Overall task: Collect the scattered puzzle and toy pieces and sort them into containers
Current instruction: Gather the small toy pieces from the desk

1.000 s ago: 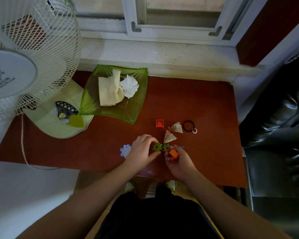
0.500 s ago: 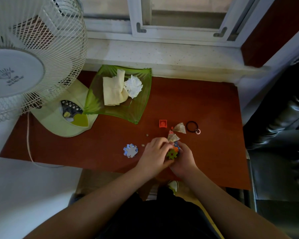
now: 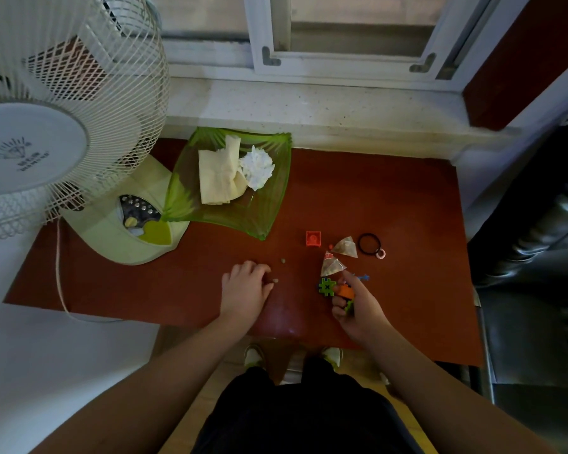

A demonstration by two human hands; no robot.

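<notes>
Toy pieces sit bunched in the right hand (image 3: 358,306), whose fingers curl around an orange piece (image 3: 345,291) and a darker green one, with a green interlocking puzzle piece (image 3: 327,287) sticking out at the fingertips, near the front of the red-brown table (image 3: 407,208). A blue piece (image 3: 363,277) shows just past the index finger. The left hand (image 3: 245,291) lies knuckles-up on the table with its fingers curled down; whether it holds anything underneath cannot be told. Two small dark bits lie just beside its fingertips. Farther back lie an orange square piece (image 3: 313,239), two triangular packets (image 3: 345,247), and a black hair tie (image 3: 369,244). A green glass dish (image 3: 269,204) holding folded cloth and crumpled tissue stands beside the table fan (image 3: 46,142).
</notes>
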